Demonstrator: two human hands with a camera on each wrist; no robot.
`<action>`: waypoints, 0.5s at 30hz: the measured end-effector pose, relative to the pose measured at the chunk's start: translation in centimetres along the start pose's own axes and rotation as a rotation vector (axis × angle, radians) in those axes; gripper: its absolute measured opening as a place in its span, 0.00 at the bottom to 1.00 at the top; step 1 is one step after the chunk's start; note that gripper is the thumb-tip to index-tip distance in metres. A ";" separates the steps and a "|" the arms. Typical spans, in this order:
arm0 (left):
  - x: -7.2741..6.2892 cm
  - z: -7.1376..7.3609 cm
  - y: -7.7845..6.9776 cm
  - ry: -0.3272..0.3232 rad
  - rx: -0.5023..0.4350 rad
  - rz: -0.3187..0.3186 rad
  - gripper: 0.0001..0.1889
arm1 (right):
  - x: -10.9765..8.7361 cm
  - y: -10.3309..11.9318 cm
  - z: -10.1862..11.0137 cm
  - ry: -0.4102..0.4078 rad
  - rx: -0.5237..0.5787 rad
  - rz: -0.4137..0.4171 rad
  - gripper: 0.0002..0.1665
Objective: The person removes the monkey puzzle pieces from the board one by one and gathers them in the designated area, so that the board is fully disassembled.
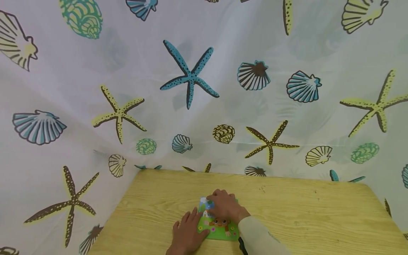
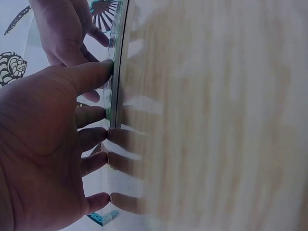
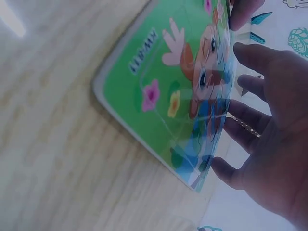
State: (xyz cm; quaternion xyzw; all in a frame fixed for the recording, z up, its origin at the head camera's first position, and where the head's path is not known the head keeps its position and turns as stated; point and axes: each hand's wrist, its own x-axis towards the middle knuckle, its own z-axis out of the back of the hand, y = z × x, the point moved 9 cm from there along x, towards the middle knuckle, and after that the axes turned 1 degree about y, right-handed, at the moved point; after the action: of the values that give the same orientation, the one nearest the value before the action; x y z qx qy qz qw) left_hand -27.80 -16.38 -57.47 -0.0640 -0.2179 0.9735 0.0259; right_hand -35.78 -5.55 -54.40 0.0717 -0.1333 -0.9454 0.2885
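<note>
A flat, thin picture board (image 1: 218, 233) lies on the wooden table, showing a cartoon monkey, flowers and green grass. Faint seam lines like those of a jigsaw puzzle cross its face in the right wrist view. My left hand (image 1: 188, 232) rests at its left edge, thumb on the board and the other fingers spread, some touching the tabletop. Over the upper part lies my right hand (image 1: 225, 206), its fingertips touching the picture and hiding some of it. Lettering near one edge of the board (image 3: 130, 96) is too blurred to read.
The pale wooden tabletop (image 1: 302, 212) extends around the board on all sides. Behind and beside it hangs a white cloth (image 1: 223, 113) printed with starfish and shells. A dark band (image 1: 243, 245) shows by the right sleeve.
</note>
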 end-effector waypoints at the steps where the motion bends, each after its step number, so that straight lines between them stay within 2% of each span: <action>1: 0.0 0.0 0.0 0.000 0.001 0.002 0.36 | 0.1 0.0 0.0 0.000 0.002 -0.001 0.26; 10: -0.2 0.0 -0.1 -0.005 0.002 -0.003 0.36 | 0.7 -0.2 -0.1 0.017 -0.011 -0.007 0.26; 15: -0.9 -0.1 -0.9 0.013 0.021 -0.028 0.35 | 0.8 -0.6 -0.5 0.028 -0.002 -0.030 0.26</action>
State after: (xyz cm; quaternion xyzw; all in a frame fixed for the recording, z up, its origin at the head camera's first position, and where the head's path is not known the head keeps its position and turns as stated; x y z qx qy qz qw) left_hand -26.91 -15.58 -57.10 -0.0669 -0.2084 0.9749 0.0418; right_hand -36.64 -5.63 -55.08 0.0867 -0.1271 -0.9488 0.2760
